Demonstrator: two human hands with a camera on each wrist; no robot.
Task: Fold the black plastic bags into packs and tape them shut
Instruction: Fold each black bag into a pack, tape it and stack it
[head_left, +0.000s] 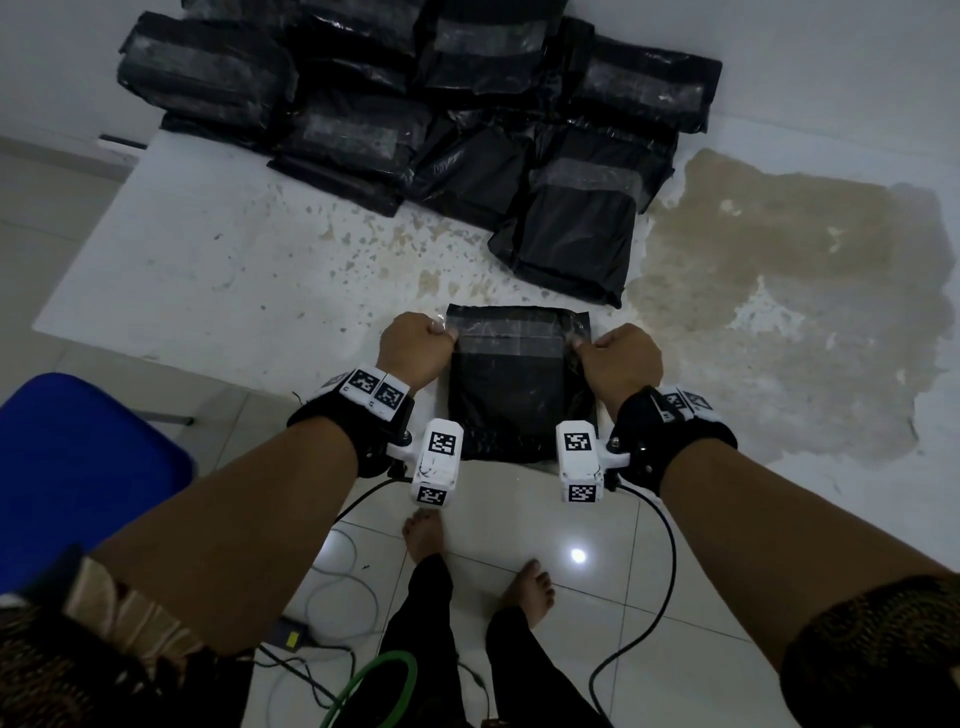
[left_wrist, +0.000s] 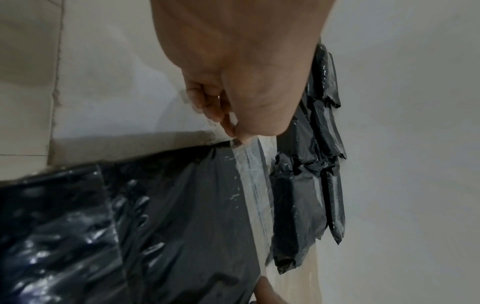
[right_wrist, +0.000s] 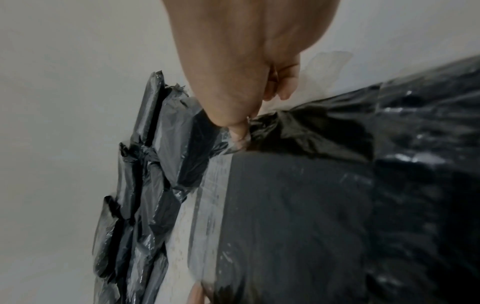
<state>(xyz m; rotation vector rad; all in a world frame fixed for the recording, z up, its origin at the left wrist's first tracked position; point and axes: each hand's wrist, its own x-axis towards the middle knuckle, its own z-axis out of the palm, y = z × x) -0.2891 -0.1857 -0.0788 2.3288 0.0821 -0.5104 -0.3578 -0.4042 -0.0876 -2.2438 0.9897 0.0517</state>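
Observation:
A folded black pack (head_left: 519, 395) lies at the table's near edge, overhanging it slightly. A clear tape strip (head_left: 511, 340) runs across its upper part. My left hand (head_left: 445, 335) pinches the strip's left end at the pack's left edge, fingers curled. My right hand (head_left: 584, 344) pinches the right end at the pack's crumpled right edge. In the left wrist view the left hand (left_wrist: 235, 134) meets the tape strip (left_wrist: 255, 185) on the pack (left_wrist: 194, 216). In the right wrist view the right hand (right_wrist: 241, 132) nips the tape strip (right_wrist: 210, 195) beside the pack (right_wrist: 298, 216).
Several taped black packs (head_left: 415, 104) are piled at the back of the white table (head_left: 208, 260), the nearest (head_left: 571, 234) just beyond the pack I hold. A worn brown patch (head_left: 789, 291) marks the right side. A blue chair (head_left: 78, 467) stands left; cables (head_left: 337, 597) lie on the floor.

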